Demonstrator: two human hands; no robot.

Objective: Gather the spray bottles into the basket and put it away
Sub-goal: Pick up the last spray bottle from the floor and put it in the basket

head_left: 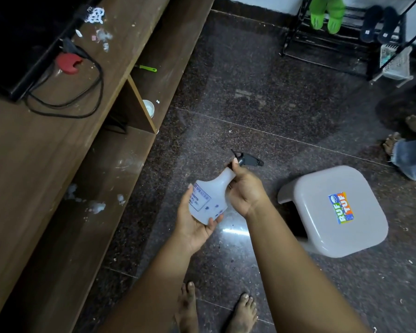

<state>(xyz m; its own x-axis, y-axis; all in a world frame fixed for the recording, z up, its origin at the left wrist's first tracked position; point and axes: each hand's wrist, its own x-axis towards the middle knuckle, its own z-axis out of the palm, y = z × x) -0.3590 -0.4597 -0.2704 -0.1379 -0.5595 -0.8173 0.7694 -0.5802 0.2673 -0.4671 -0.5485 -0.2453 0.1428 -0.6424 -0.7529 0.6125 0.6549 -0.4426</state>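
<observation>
Head view: a translucent white plastic spray bottle with a black trigger head is held over the dark speckled floor, its long axis tilted from lower left to upper right with the nozzle pointing right. Its base is cupped from below by the left hand, fingers curled round it, while its neck is gripped by the right hand. A small white slotted basket, judged the likely destination, is seen well apart at the far right edge of the floor, nearer the right hand.
</observation>
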